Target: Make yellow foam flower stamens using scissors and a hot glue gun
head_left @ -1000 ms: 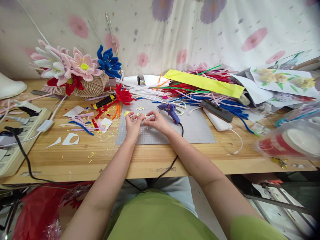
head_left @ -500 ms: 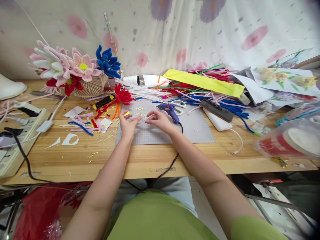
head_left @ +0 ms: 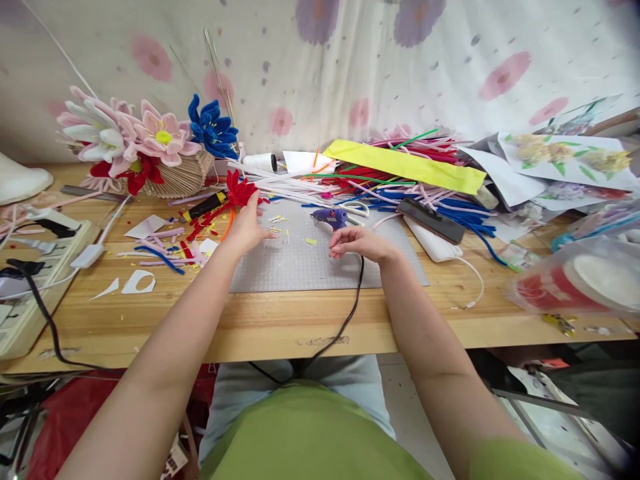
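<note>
My left hand (head_left: 247, 227) reaches to the red fuzzy flower (head_left: 240, 189) at the mat's back left corner. Its fingers are apart, with the fingertips at the petals and the thumb stretched out over the grey cutting mat (head_left: 280, 273). My right hand (head_left: 357, 242) hovers over the mat's right part, in front of the purple glue gun (head_left: 330, 217). Its fingers are curled together, and anything between them is too small to make out. A small yellow piece (head_left: 311, 241) and thin white and yellow bits (head_left: 280, 219) lie on the mat between the hands.
Behind the mat lie white stems (head_left: 280, 181), blue stems (head_left: 450, 215) and a yellow strip (head_left: 405, 165). Finished flowers (head_left: 163, 137) stand back left. A power strip (head_left: 75, 257) is at left, a dark case (head_left: 431, 220) and a bagged cup (head_left: 600, 277) at right. A black cable (head_left: 350, 317) crosses the front edge.
My left hand has opened and moved back left to the red flower. My right hand has moved right, away from it. The yellow piece from my left hand now lies on the mat.
</note>
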`<state>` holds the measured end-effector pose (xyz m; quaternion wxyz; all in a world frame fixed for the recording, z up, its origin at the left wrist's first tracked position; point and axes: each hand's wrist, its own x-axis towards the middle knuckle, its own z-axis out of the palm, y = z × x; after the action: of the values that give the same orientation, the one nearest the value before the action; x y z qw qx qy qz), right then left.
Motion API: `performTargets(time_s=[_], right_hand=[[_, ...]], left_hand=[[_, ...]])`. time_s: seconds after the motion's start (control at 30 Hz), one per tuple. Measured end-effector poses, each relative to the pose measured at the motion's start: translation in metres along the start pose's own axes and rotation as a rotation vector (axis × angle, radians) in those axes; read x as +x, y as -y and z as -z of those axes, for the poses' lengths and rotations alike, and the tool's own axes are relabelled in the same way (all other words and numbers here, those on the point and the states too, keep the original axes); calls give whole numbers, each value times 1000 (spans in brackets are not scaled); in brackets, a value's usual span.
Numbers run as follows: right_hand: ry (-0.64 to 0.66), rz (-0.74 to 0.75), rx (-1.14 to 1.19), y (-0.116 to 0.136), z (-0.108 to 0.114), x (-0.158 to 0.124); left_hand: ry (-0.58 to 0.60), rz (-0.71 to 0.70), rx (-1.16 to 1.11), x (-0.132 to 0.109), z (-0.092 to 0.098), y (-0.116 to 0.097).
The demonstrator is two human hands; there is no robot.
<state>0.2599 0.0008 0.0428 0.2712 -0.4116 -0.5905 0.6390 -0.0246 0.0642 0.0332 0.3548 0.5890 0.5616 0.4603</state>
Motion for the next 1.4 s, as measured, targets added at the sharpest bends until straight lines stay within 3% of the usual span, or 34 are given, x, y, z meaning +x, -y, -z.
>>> performTargets(time_s=[0.2, 0.5, 0.77, 0.9, 1.03, 1.2, 1.4], right_hand=[[-41, 7, 44, -14, 25, -13], [-219, -30, 51, -25, 37, -13], [-209, -62, 1, -25, 37, -13], [-213, -105, -26, -23, 33, -12], [-244, -60, -25, -23, 33, -12], [-486, 71, -94, -27, 31, -8], [-777, 65, -188, -36, 23, 7]], left_hand=[[65, -24, 119, 3, -21, -6], [-32, -10, 104, -1, -10, -2], [-97, 76, 114, -7, 24, -12], [-134, 61, 131, -7, 49, -3], [-258, 13, 339, -6, 70, 7], [-246, 52, 420, -9, 86, 12], [-223, 108, 617, -18, 94, 10]])
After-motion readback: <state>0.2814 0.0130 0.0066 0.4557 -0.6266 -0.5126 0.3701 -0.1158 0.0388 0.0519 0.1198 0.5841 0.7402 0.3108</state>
